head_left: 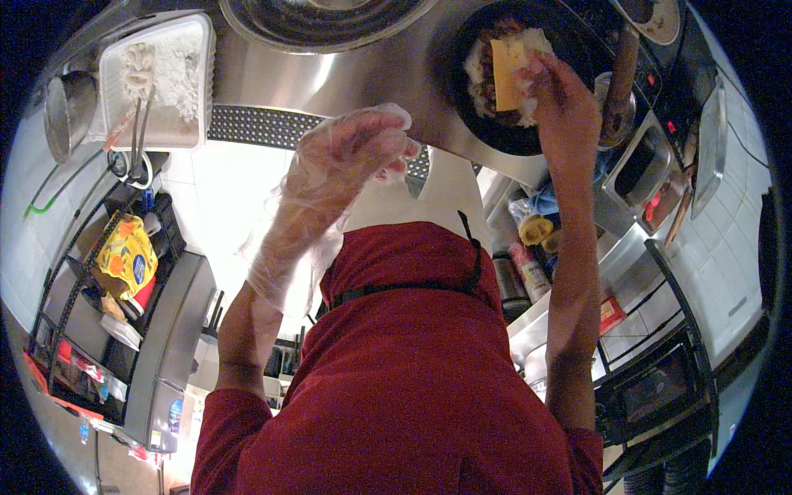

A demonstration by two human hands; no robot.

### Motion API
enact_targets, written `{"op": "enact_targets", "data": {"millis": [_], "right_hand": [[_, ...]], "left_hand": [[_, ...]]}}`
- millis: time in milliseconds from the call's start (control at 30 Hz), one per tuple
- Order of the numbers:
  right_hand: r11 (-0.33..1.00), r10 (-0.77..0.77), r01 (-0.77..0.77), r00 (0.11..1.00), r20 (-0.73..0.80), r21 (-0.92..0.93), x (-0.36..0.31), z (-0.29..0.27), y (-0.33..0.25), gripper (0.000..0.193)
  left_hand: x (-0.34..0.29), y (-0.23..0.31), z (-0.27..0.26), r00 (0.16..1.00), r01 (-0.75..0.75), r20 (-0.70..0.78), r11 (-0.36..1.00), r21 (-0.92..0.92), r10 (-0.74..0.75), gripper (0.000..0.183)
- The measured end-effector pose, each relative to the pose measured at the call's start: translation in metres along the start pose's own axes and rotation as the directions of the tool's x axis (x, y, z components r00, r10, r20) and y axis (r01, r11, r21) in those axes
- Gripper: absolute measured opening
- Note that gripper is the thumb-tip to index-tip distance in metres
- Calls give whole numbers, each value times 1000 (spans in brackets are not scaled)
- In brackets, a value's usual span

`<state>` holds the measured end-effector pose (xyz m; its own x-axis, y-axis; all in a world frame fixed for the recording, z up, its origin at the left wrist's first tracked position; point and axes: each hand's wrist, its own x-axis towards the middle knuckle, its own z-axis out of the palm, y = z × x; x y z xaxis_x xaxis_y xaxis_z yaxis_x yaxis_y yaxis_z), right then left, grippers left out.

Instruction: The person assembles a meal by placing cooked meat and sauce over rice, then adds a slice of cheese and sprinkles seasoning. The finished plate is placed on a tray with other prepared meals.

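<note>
My right hand point(568, 92) is bare and reaches over a dark frying pan point(528, 142). Its fingers are pinched at the right edge of a yellow cheese slice point(507, 74). Under the slice lies browned and whitish food point(476, 73), whose kind I cannot make out. A loose, clear plastic glove point(285, 194) covers my left hand point(359, 139), held before the counter's front edge, left of the pan. Its fingers curl loosely, with a gap to the thumb, and nothing shows between them.
A white tray point(206, 82) of flour-like powder with tongs point(144, 124) stands far left. A large round metal vessel point(330, 37) is at the back. Right of the pan are a wooden handle point(623, 74) and a metal container point(619, 173). A shelf holds a yellow bag point(126, 257).
</note>
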<state>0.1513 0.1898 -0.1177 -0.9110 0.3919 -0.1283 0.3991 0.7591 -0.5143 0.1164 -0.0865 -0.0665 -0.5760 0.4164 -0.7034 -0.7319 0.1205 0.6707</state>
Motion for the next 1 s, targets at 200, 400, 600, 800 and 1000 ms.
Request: {"op": "enact_targets", "data": {"millis": [200, 400, 600, 800, 1000], "right_hand": [[999, -42, 42, 999, 12, 20, 5, -18, -4, 27], [992, -122, 117, 986, 113, 50, 17, -31, 16, 25], [954, -267, 286, 946, 185, -86, 33, -47, 10, 26], [989, -144, 149, 942, 303, 7, 37, -53, -2, 26], [793, -481, 572, 799, 362, -209, 55, -67, -11, 28]], "left_hand": [[9, -7, 7, 904, -377, 77, 698, 609, 421, 33], [43, -16, 51, 524, -605, 528, -144, 783, 668, 37], [67, -28, 81, 489, -497, 559, -313, 809, 670, 32], [63, -23, 80, 527, -510, 566, -297, 807, 633, 25], [51, -15, 88, 573, -532, 524, -200, 823, 631, 25]]}}
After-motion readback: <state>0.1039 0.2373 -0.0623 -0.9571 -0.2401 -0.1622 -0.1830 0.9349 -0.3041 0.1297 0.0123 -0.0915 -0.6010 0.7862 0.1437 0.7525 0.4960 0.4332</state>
